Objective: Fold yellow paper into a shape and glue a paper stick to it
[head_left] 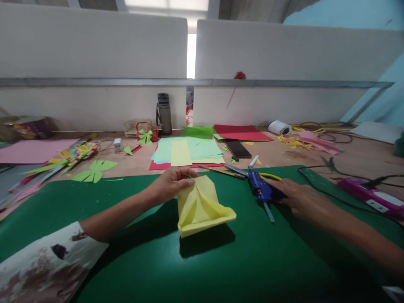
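- White upright panels at the back, and a smooth dark-green mat covers the near part of the brown worktop.
- Left hand has thumb and fingers pinched on the top edge of a folded pale-yellow paper piece. That piece is held over the middle of the mat, wide folded edge toward the wearer, shadow just under it.
- Right hand is at the dark grip of a blue glue gun, right of the paper; can't tell if the fingers are closed round it.
- Scissors with yellow handles sit right beside the gun.
- Farther back: a stack of mint-green paper sheets, plus a black phone.
- Purple power strip way off right.
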Available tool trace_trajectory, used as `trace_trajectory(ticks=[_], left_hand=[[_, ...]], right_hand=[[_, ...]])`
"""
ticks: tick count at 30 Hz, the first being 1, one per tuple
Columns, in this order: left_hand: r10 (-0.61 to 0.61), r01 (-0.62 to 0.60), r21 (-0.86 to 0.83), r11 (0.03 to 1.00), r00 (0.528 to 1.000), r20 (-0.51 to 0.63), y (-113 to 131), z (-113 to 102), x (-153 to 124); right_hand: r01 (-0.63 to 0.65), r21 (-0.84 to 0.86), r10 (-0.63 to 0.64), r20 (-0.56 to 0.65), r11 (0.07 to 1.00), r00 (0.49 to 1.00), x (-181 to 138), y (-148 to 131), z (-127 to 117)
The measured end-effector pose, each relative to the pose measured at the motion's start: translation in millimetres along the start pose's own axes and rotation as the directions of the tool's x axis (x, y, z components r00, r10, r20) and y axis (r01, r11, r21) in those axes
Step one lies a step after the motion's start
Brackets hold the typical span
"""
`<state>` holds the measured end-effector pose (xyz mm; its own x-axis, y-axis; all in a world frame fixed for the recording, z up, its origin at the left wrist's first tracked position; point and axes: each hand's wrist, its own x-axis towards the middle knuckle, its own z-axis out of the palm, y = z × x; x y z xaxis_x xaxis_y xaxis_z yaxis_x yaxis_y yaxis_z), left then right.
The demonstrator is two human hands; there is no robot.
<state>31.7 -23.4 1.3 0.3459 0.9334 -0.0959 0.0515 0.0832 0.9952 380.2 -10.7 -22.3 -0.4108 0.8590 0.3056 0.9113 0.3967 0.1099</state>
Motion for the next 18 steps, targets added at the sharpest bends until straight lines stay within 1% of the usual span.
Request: trace_trajectory(ticks=[1,2,3,4,5,6,7,8,9,10,11,12,13,15,16,18], left_hand=[[0.016,-0.017,0.003,1.000,1.000,0.010,1,0,-1],[0.034,-0.035,0.014,0.999,0.999,0.023,2,0,-2],[0.054,-0.055,0.027,0.998,0.998,0.036,4,0,-3],[0.071,-0.073,0.044,0.996,0.996,0.048,5,0,-4],[0.084,-0.087,0.060,0.994,0.995,0.058,6,0,-5],[0.095,-0.100,0.074,0.992,0.993,0.066,7,1,-6],[0.104,-0.110,0.085,0.990,0.992,0.071,8,1,-7],[0.108,-0.115,0.094,0.989,0.991,0.075,8,0,-9],[0.110,-0.117,0.102,0.988,0.991,0.073,8,0,-11],[0.107,-0.114,0.115,0.987,0.992,0.062,7,-1,-13],[0.103,-0.107,0.129,0.986,0.994,0.038,5,-2,-15],[0.094,-0.094,0.138,0.986,0.996,0.002,3,-4,-18],[0.077,-0.070,0.138,0.988,0.996,-0.044,0,-6,-21],[0.008,0.004,0.089,0.996,0.991,-0.132,-7,-12,-27],[-0.041,0.048,0.043,0.998,0.988,-0.147,-11,-15,-29],[-0.129,0.126,-0.034,0.991,0.984,-0.125,-18,-20,-34]], right_hand=[[0.005,-0.032,-0.004,0.044,0.999,0.999,2,-5,-9],[-0.029,-0.053,0.029,0.011,0.998,1.000,4,-13,-20],[-0.048,-0.004,0.048,-0.037,0.999,0.998,7,-24,-30],[-0.069,0.125,0.078,-0.073,0.990,0.994,11,-38,-38],[-0.100,0.322,0.125,-0.059,0.942,0.990,16,-54,-45],[-0.141,0.536,0.165,0.004,0.832,0.986,21,-71,-48],[-0.191,0.728,0.177,0.096,0.658,0.979,27,-89,-49],[-0.226,0.863,0.150,0.176,0.452,0.973,32,-106,-46],[-0.298,0.916,0.097,0.282,0.269,0.955,38,-121,-42],[-0.360,0.924,0.050,0.357,0.130,0.933,42,-134,-35],[-0.420,0.907,0.001,0.420,0.031,0.908,46,-144,-29],[-0.458,0.888,-0.044,0.457,-0.026,0.888,49,-152,-22],[-0.475,0.879,-0.062,0.472,-0.052,0.880,52,-157,-17],[-0.478,0.876,-0.065,0.474,-0.065,0.878,55,-163,-9],[-0.471,0.880,-0.054,0.468,-0.065,0.882,57,-164,-7],[-0.466,0.882,-0.033,0.465,-0.070,0.885,60,-164,-4]])
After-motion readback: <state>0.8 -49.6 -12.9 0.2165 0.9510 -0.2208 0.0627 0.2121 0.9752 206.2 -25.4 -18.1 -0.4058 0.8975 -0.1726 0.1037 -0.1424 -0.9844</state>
